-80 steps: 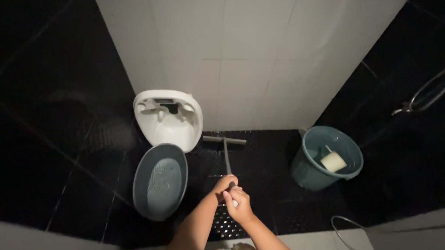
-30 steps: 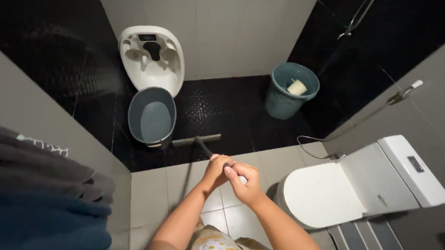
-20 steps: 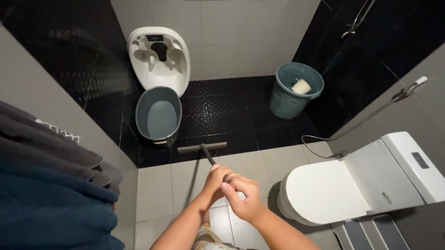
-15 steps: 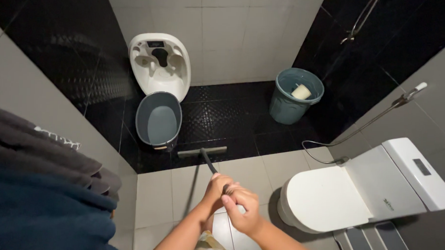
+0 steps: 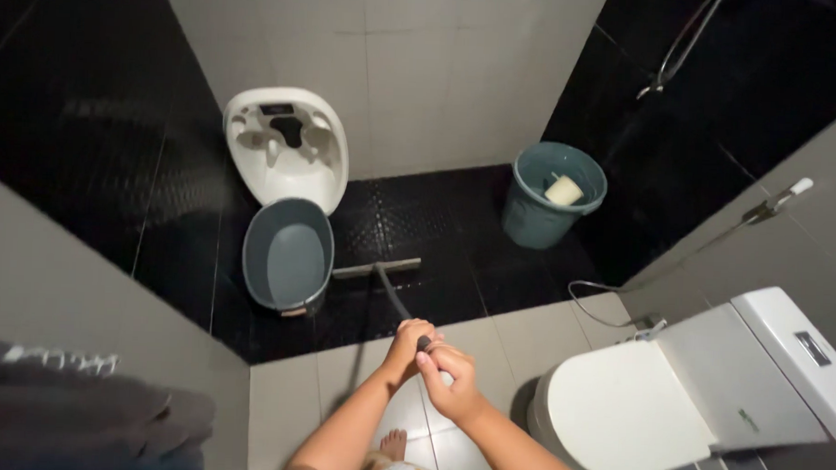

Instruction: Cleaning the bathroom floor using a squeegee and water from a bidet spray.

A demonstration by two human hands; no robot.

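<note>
Together, the left hand [image 5: 405, 344] and right hand [image 5: 448, 386] clasp the squeegee handle [image 5: 399, 305]. Its blade [image 5: 376, 267] lies ahead, beside the grey tub [image 5: 288, 255].

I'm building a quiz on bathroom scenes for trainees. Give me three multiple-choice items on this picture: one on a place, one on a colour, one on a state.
1. Where does the squeegee head rest?
A. on the dark shower floor
B. on the toilet lid
C. inside the bucket

2. What colour is the bucket?
A. red
B. teal
C. yellow

3. How is the toilet lid?
A. raised
B. missing
C. shut

Answers:
1 A, the blade lies on the black floor beside the grey tub.
2 B, its wall and rim are blue-green.
3 C, the white lid lies flat over the bowl.

The left hand and the right hand both grip the handle.
</note>
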